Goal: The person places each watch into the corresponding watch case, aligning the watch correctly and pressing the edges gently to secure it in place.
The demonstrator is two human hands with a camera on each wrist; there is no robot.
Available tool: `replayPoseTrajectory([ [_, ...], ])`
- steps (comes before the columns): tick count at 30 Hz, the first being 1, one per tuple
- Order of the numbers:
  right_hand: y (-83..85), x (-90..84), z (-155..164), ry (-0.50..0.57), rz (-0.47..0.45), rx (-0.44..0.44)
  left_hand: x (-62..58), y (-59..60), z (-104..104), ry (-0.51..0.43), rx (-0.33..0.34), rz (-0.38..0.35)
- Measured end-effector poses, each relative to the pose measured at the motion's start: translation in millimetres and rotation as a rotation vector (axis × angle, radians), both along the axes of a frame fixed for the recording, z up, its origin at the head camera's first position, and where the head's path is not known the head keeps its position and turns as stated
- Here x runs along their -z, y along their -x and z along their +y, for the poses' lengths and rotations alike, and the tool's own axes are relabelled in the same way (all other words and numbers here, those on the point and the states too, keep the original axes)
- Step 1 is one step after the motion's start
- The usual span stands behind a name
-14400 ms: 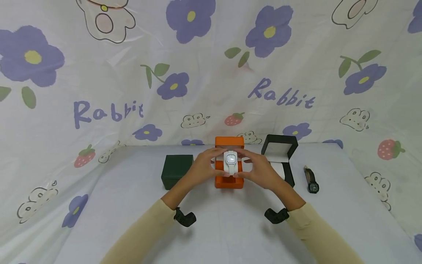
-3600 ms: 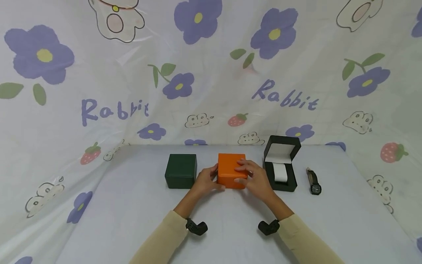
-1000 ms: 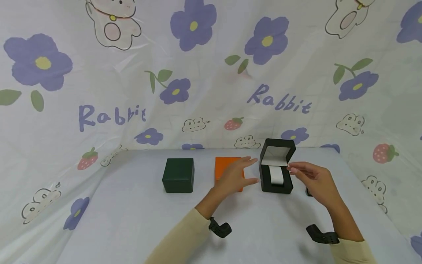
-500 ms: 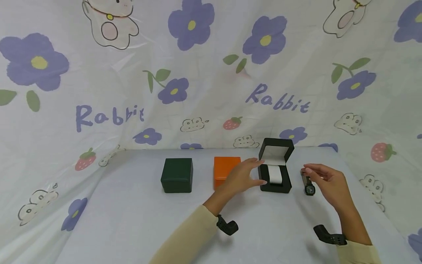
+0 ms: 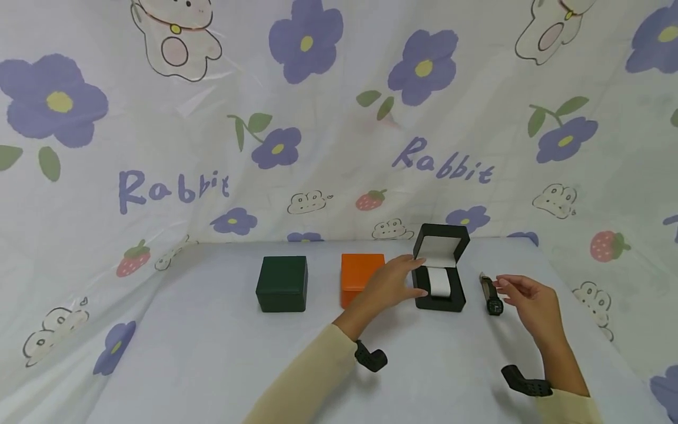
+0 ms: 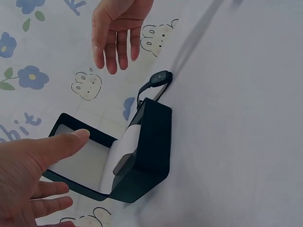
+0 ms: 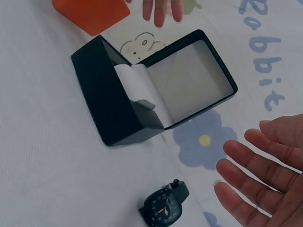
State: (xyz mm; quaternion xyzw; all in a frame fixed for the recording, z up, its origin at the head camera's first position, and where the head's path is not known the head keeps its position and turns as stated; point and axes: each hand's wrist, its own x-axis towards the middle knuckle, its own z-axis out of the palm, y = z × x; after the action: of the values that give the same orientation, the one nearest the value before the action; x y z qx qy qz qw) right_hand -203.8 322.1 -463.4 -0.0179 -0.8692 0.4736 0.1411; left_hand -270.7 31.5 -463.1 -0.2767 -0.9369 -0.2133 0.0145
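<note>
A black watch box (image 5: 439, 301) stands with its lid raised and a white cushion (image 5: 439, 282) inside. My left hand (image 5: 389, 284) is at its left side, thumb and fingers spread and relaxed, partly covering the orange box (image 5: 354, 277). To the right of the black box lies a black wristwatch (image 5: 495, 306) with a dark strap, dial toward me. Close by the strap is my right hand (image 5: 535, 303). In the right wrist view its loosely extended fingers (image 7: 255, 165) hold nothing and show a gap to the watch (image 7: 163, 208).
A closed dark green box (image 5: 282, 284) sits left of the closed orange box. Behind the white table (image 5: 222, 353) hangs a printed curtain (image 5: 318, 176) with flowers and rabbits. Each wrist carries a black camera mount.
Earlier both hands held a white watch at the open orange box, which is now closed. In the last second my right hand moved from the black box to the watch; the left shifted slightly right.
</note>
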Motion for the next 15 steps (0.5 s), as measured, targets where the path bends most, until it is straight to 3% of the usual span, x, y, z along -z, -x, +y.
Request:
replayPoseTrajectory([
  [8,5.6,7.8,13,-0.027,-0.067,0.064,5.6,8.0,6,0.031,-0.004,-0.009],
  [15,11.4,20.9,26,-0.197,-0.222,0.047,7.7,14.2,16,0.053,0.003,-0.021],
])
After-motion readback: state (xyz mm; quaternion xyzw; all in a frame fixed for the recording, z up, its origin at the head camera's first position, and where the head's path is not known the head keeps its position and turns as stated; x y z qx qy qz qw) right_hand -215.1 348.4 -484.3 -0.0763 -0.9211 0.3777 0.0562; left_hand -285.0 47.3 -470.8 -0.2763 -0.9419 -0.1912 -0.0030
